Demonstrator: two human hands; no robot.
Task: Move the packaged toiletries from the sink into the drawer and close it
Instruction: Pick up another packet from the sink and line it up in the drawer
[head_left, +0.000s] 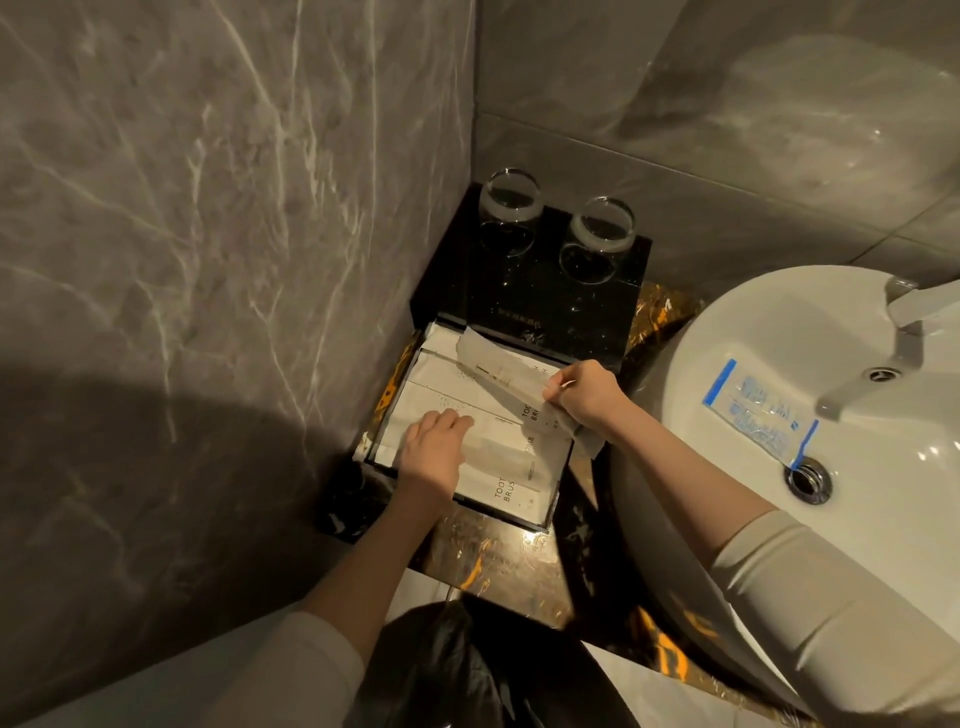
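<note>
The black drawer (550, 512) is pulled out of a black box on the counter and holds several white toiletry packets (511, 491). My right hand (584, 392) pinches a long white toothbrush packet (498, 371) that lies slanted over the drawer's far side. My left hand (434, 454) rests flat, fingers spread, on the packets inside the drawer. One clear packet with blue edges (758, 410) lies in the white sink (727, 322) to the right, under the spout.
Two upright glasses (511, 208) (602, 228) stand on the black box (524, 291) behind the drawer. A grey faucet (893, 364) reaches over the basin, above the drain (808, 480). Marble walls close the left and back. A dark bin bag (467, 670) sits below the counter edge.
</note>
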